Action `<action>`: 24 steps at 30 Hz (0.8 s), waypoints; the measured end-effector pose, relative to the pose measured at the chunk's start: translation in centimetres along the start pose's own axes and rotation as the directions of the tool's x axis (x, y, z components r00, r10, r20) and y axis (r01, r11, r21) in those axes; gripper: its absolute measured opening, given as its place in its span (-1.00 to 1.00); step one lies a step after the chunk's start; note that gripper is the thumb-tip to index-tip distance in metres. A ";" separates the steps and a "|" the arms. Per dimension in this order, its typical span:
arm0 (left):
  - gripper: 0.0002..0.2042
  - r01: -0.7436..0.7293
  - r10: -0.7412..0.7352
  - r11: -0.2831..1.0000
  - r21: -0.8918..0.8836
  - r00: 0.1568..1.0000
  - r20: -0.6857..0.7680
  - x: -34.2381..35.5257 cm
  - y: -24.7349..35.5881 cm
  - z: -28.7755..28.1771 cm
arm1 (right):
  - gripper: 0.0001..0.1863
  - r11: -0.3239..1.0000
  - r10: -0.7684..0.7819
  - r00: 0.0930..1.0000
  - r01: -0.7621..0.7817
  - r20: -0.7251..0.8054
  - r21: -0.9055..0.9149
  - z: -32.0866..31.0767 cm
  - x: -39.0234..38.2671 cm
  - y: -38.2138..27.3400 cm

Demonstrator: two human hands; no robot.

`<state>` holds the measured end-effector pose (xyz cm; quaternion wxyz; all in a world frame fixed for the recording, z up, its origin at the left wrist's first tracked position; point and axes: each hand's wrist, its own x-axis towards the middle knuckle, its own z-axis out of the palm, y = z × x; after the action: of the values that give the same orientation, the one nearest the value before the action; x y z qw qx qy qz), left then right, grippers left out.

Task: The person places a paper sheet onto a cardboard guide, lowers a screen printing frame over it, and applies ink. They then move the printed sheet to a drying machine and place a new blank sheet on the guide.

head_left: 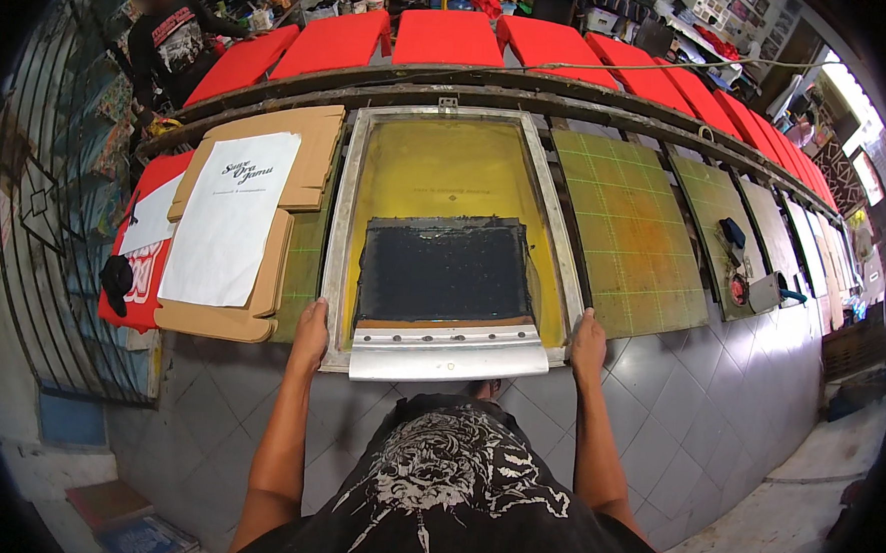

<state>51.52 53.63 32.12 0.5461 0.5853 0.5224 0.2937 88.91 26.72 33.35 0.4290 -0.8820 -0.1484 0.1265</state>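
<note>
Red-covered boards [447,39] line the far side

Nearer, a metal screen frame [347,221] lies between flat cardboard [313,160], topped by a white sheet [226,240], and a green gridded board [630,236]. The left hand [310,336] and right hand [589,348] are clamped on the frame's opposite sides, near its lower corners. A metal-handled squeegee [449,360] rests across its near end, beside black ink [443,272].

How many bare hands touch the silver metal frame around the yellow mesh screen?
2: the left hand at the lower left side of the frame, the right hand at its lower right side. No others show there.
</note>
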 end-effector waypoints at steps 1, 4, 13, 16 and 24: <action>-0.51 -0.032 0.032 0.999 0.007 0.999 -0.030 0.1 -0.3 0.1 | -0.35 1.000 0.016 1.000 -0.017 0.017 0.011 0.0 0.1 0.0; -0.53 -0.032 0.031 0.999 -0.020 0.999 -0.028 0.8 -1.0 -0.1 | -0.35 0.999 -0.032 0.999 0.032 -0.026 0.009 0.3 -0.2 -0.5; -0.51 0.031 -0.033 0.992 0.126 0.999 0.016 0.2 0.1 0.7 | -0.36 1.000 0.000 0.999 -0.001 -0.044 -0.028 0.3 0.8 0.9; -0.52 0.071 -0.073 0.995 0.069 0.997 0.026 1.2 -1.3 0.6 | -0.36 0.999 0.050 0.999 -0.050 0.011 0.008 0.1 0.5 0.3; -0.57 0.071 -0.068 0.989 0.132 0.997 -0.030 0.7 -0.6 1.2 | -0.36 0.997 -0.064 0.998 0.065 -0.020 0.049 0.8 0.7 1.2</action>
<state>52.62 53.77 31.09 0.5090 0.5981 0.5678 0.2466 89.46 26.89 31.86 0.4561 -0.8670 -0.1695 0.1080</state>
